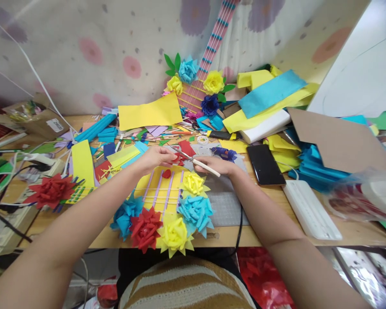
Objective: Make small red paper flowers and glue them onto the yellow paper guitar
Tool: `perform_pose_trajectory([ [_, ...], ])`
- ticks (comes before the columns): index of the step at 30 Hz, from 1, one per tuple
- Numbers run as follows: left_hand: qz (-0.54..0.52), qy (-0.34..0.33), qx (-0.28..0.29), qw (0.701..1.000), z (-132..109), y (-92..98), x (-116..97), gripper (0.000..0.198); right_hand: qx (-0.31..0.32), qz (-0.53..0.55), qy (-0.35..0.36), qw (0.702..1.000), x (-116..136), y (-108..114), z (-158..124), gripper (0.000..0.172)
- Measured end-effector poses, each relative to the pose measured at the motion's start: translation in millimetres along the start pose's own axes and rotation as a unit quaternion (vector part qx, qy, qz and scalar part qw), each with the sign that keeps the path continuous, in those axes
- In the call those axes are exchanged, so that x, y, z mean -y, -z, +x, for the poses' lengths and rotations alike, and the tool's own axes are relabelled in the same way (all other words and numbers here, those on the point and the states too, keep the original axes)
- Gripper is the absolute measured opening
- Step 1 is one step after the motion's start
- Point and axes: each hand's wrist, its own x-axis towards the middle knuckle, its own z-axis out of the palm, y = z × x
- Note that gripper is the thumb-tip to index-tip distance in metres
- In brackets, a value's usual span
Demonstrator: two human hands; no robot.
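Observation:
My left hand [156,160] pinches a small piece of red paper [180,160] in its fingertips, above the worktable. In my right hand [216,164] is a pair of scissors [207,166] with a whitish handle; the blades point left, close to the red paper. Below both hands lies a yellow paper guitar body [154,187] with purple strips and string lines. Around its near edge sit a blue flower [196,211], a red flower [145,229] and several yellow and blue ones. A small red paper rosebud [166,174] rests on the guitar.
A grey cutting mat [227,208] lies partly under the guitar. To the right are a glue gun [224,153], a black phone [265,164] and a white case [312,209]. Paper scraps crowd the back; a pink guitar [209,56] leans there. Cables and a power strip [14,221] are left.

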Motion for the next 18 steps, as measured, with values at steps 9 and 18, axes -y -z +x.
perform_pose_trajectory([
  [9,-0.046,0.000,0.027,0.999,7,-1.5,9,0.030,0.035,0.044,0.002,0.998,-5,-3,0,0.046],
  [18,-0.065,0.001,0.020,0.998,4,-5.3,5,0.030,0.049,0.100,0.001,0.994,-8,-4,-1,0.048],
])
